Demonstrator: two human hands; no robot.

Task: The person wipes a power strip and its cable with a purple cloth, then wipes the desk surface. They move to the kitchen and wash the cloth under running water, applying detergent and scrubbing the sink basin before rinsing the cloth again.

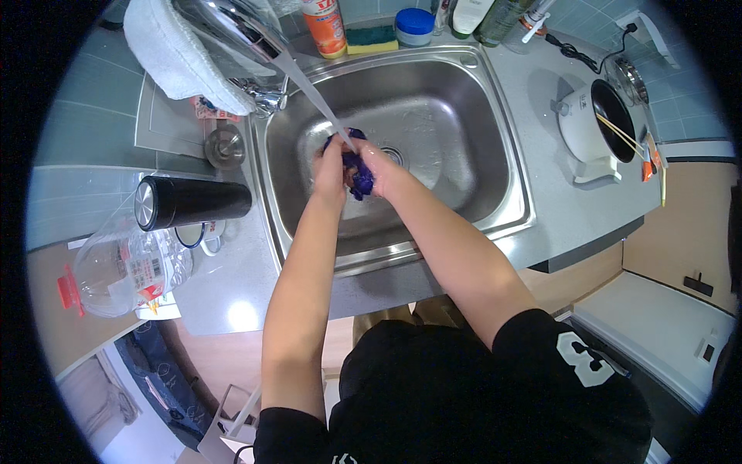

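Over a stainless steel sink (429, 133), my left hand (331, 168) and my right hand (379, 168) hold a wet, dark purple cloth (360, 177) between them. The cloth is bunched up, and its shape is partly hidden by the fingers. Water runs from the chrome faucet head (264, 43) at the upper left down onto the cloth and hands. The round drain (393, 155) lies just to the right of my right hand's fingers.
A black bottle (197, 202) and a large clear plastic jug (130, 267) stand left of the sink. Behind it are a sponge (373, 40), an orange bottle (324, 26) and a blue-lidded jar (414, 28). A white electric pot (597, 124) with chopsticks stands right.
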